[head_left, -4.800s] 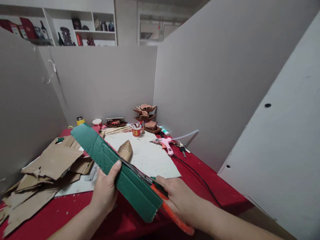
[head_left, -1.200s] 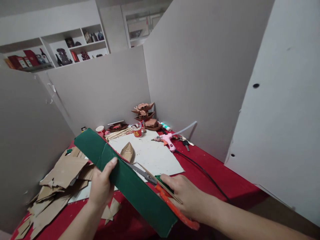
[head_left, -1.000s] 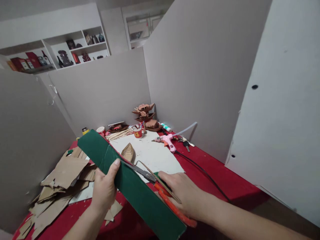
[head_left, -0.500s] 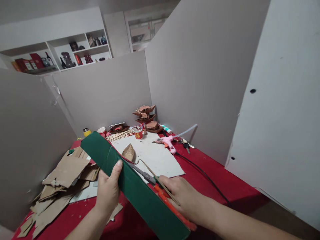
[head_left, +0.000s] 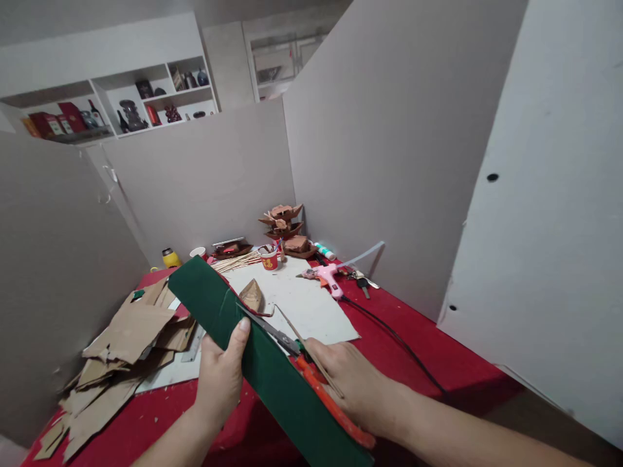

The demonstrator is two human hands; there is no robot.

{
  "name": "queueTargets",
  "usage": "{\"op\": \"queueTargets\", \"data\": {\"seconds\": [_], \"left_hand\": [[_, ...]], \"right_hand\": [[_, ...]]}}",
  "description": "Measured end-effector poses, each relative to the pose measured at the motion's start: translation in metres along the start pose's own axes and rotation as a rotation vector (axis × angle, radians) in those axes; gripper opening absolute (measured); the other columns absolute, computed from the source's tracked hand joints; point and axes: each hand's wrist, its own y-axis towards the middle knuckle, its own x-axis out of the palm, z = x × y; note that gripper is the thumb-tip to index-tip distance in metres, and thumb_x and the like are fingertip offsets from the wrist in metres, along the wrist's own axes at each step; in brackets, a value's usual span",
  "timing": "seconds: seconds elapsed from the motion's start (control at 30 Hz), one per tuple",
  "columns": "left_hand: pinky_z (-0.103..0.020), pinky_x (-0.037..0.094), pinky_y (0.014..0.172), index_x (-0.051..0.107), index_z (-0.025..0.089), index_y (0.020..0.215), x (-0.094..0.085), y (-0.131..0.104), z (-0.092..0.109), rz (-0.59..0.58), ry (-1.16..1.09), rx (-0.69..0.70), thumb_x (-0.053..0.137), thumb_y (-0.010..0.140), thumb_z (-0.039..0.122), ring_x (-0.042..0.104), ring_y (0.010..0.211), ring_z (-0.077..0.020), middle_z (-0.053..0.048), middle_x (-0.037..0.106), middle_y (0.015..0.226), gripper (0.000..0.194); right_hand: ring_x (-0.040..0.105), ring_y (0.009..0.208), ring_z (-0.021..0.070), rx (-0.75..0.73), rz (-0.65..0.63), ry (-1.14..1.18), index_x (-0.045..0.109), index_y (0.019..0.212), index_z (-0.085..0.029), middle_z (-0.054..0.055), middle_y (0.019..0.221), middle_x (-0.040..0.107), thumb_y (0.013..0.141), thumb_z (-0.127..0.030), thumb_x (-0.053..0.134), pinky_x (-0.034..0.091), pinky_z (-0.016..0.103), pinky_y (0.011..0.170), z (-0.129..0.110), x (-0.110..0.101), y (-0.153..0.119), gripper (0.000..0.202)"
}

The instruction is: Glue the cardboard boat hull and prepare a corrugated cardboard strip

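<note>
A long green strip of cardboard (head_left: 277,383) slants across the front, from upper left to lower right. My left hand (head_left: 224,366) grips it near the middle, thumb on top and the other fingers hidden behind. In my right hand (head_left: 345,376) is a pair of scissors (head_left: 316,383) with orange handles, the blades lying along the strip's right edge. A thin cut sliver (head_left: 304,340) curls up from that edge beside my right hand's fingers. Just beyond the blades, a small brown cardboard boat (head_left: 252,296) rests on a white sheet (head_left: 311,305).
Torn cardboard pieces (head_left: 129,331) are heaped on the red cloth at left. A pink glue gun (head_left: 331,279) with a black cord lies at right. Behind stand a red paper cup (head_left: 268,258), wooden sticks (head_left: 236,261) and stacked model boats (head_left: 282,220). Grey panels (head_left: 379,143) surround the table.
The green strip and my left hand have shifted slightly to the right. The scissor blades have closed further along the strip's edge, and the cut sliver has moved a little.
</note>
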Motion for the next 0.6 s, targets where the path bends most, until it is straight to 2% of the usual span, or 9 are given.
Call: {"op": "queueTargets", "data": {"seconds": [0.13,0.3,0.37,0.5,0.6], "left_hand": [[-0.027,0.058,0.072,0.066,0.015,0.08,-0.001,-0.001,0.0,0.03,-0.035,0.0,0.076,0.072,0.033,0.066,0.066,-0.0138,0.002,0.066,0.067,0.022],[-0.027,0.058,0.061,0.067,0.014,0.097,-0.006,0.007,0.01,0.038,-0.106,-0.066,0.081,0.064,0.029,0.066,0.063,-0.0156,-0.002,0.071,0.078,0.039],[-0.028,0.058,0.062,0.067,0.014,0.102,-0.01,0.01,0.014,0.045,-0.103,-0.066,0.082,0.063,0.029,0.067,0.064,-0.016,-0.004,0.072,0.083,0.045],[-0.031,0.059,0.073,0.068,0.015,0.101,-0.018,0.01,0.013,0.066,-0.053,-0.02,0.08,0.067,0.032,0.067,0.071,-0.0159,-0.004,0.072,0.089,0.04],[-0.028,0.059,0.07,0.069,0.014,0.096,-0.023,0.003,0.012,0.11,-0.068,-0.006,0.08,0.067,0.033,0.067,0.073,-0.0159,-0.003,0.072,0.088,0.036]], "right_hand": [[0.056,0.059,0.0176,-0.035,0.013,0.099,0.05,0.081,-0.02,0.005,0.069,0.063,0.092,-0.047,0.037,0.029,0.026,0.053,0.001,0.004,0.001,0.032],[0.048,0.051,0.0157,-0.026,-0.007,0.098,0.046,0.074,-0.022,0.004,0.063,0.06,0.091,-0.047,0.038,0.027,0.026,0.05,0.001,0.0,0.002,0.031],[0.048,0.05,0.0158,-0.021,-0.014,0.047,0.045,0.074,-0.022,0.004,0.062,0.06,0.091,-0.046,0.039,0.025,0.026,0.049,0.0,-0.002,0.005,0.03],[0.052,0.052,0.0175,-0.029,0.001,-0.035,0.048,0.079,-0.021,0.004,0.063,0.061,0.091,-0.047,0.039,0.024,0.027,0.05,-0.007,-0.004,0.012,0.03],[0.054,0.053,0.0181,-0.075,0.0,0.001,0.049,0.079,-0.02,0.005,0.063,0.062,0.091,-0.044,0.036,0.027,0.027,0.051,-0.013,0.001,0.018,0.03]]}}
